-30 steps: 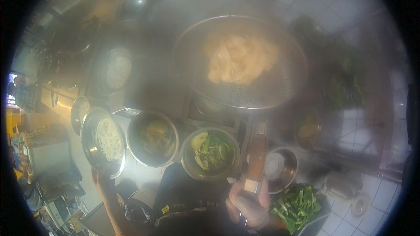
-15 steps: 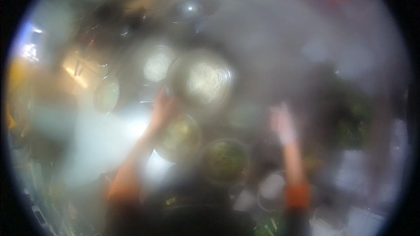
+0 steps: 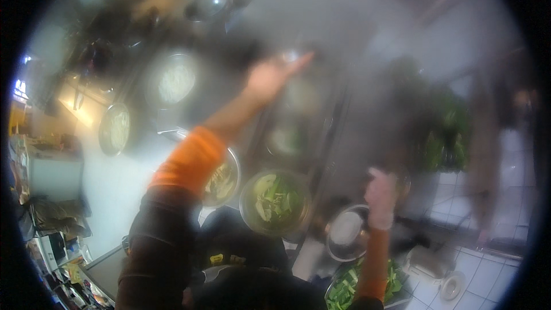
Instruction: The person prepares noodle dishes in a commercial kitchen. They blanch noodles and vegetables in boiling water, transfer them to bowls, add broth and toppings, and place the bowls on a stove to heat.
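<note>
Watching remotely through steam, I find, at left, pale noodles; then the left hand stretched beside a blurred metallic gleam, its grip impossible to tell; sliced green vegetables, set close in, likely for easy reach; a shiny, round steel bowl, white inside, just beside the right hand, whose grip blur also hides from me.

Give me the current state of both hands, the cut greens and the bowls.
Left hand: extended, grip unclear in haze
Right hand: grip unclear
Cut greens: loosely piled
Center bowl: uncovered, holding vegetables
Partly hidden bowl: uncovered, holding food
Leftmost bowl: uncovered, holding pale strands
Right bowl: uncovered, white contents
</note>
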Demonstrator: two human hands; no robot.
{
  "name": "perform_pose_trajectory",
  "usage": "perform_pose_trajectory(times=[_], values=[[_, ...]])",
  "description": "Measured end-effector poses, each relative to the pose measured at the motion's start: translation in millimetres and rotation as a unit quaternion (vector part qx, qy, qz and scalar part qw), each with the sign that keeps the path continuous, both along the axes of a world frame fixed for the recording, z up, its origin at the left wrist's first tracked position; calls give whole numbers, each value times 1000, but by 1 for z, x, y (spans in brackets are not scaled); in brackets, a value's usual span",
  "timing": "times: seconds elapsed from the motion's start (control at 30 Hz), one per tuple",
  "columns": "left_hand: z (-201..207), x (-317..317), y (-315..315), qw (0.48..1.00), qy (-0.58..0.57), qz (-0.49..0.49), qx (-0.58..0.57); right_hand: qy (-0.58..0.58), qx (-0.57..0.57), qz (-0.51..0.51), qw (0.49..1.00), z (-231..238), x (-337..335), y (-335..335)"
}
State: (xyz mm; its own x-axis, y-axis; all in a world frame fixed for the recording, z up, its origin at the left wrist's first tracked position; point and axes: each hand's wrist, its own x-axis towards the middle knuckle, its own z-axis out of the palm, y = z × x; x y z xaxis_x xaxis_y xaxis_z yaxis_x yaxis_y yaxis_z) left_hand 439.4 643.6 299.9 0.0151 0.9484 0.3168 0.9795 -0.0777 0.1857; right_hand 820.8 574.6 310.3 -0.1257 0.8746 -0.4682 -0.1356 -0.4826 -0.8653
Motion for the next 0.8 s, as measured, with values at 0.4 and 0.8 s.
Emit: perform_pose_trajectory(times=[0.4, 0.8], values=[[10, -73, -76, 692, -667, 267, 71, 232, -303, 47, 923, -38, -143, 95], [56, -148, -350, 599, -707, 348, 145, 181, -230, 210, 933, 31, -126, 32]])
